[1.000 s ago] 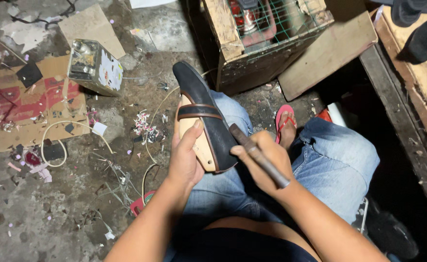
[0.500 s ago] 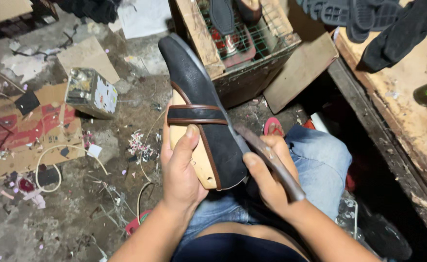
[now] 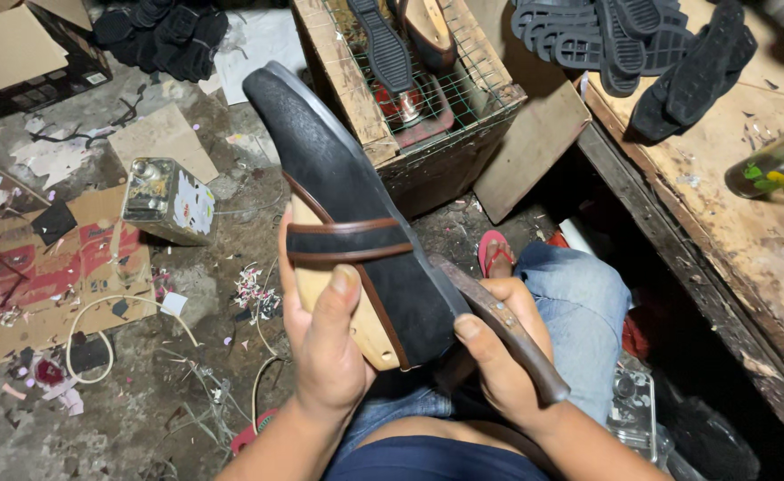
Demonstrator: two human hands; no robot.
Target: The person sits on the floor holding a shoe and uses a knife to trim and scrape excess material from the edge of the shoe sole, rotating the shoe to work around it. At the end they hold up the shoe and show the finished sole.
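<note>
My left hand (image 3: 328,347) grips a black sandal (image 3: 356,200) mounted on a pale wooden last, thumb on its brown-edged strap. The sandal's toe points up and away, sole side toward the right. My right hand (image 3: 499,370) is closed around the wooden handle of a knife (image 3: 508,330); the blade end lies against the sandal's heel edge and is mostly hidden behind it. Both hands rest over my lap in blue jeans.
A wooden crate with a wire grille (image 3: 419,89) holds soles and a last just beyond the sandal. Black rubber soles (image 3: 632,44) and a glass (image 3: 775,165) lie on the wooden bench at right. A metal tin (image 3: 167,200), cardboard (image 3: 44,267) and scraps litter the floor at left.
The sandal has been lifted higher and nearer the camera, toe tilting up toward the crate. My right hand with the knife stayed at the heel; the view shifted upward.
</note>
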